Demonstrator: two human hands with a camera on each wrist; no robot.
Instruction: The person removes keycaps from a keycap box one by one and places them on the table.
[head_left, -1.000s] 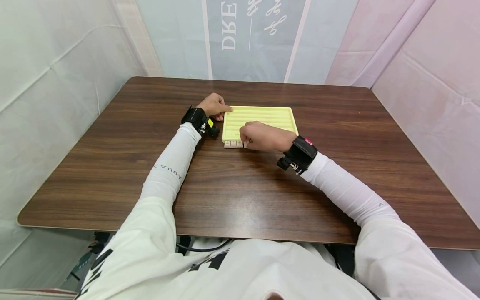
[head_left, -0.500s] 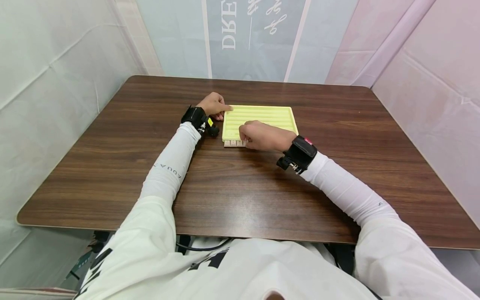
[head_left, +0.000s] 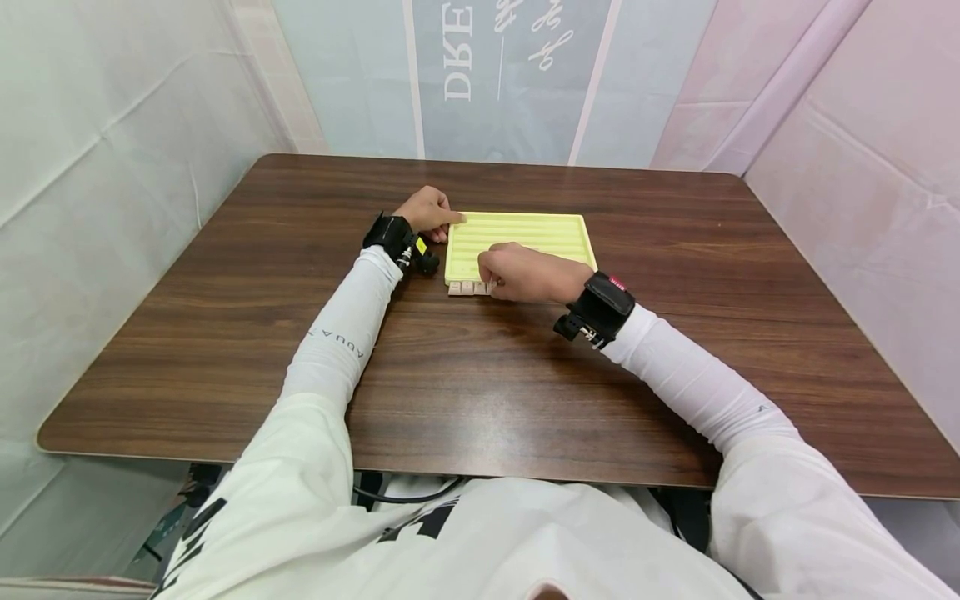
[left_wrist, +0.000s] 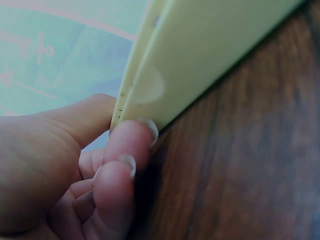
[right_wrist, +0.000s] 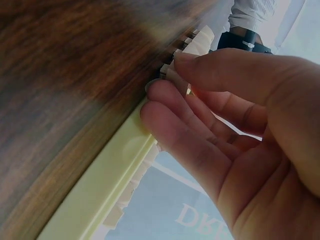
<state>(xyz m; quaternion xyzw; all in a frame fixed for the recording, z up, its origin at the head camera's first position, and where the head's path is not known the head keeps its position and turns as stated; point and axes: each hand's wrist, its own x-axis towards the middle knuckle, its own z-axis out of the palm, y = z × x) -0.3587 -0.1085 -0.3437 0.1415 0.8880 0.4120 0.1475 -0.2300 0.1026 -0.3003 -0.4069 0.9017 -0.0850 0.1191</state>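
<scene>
Unmoved: yellow tray (head_left: 525, 234); left hand (head_left: 427, 211) pinches left edge; right hand (head_left: 531, 273) pinches tile (right_wrist: 176, 80) at near edge

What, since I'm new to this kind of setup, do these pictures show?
There is no machine: these are a person's bare left hand and right hand, with a small camera strapped on each wrist. The wide picture comes from a camera on the head; the two close-ups come from the wrists. On the brown table lies a ridged yellow tray, with small pale pieces in a row along its near edge. The left hand pinches the tray's far left corner; the right seems to pinch a piece in that row.
</scene>
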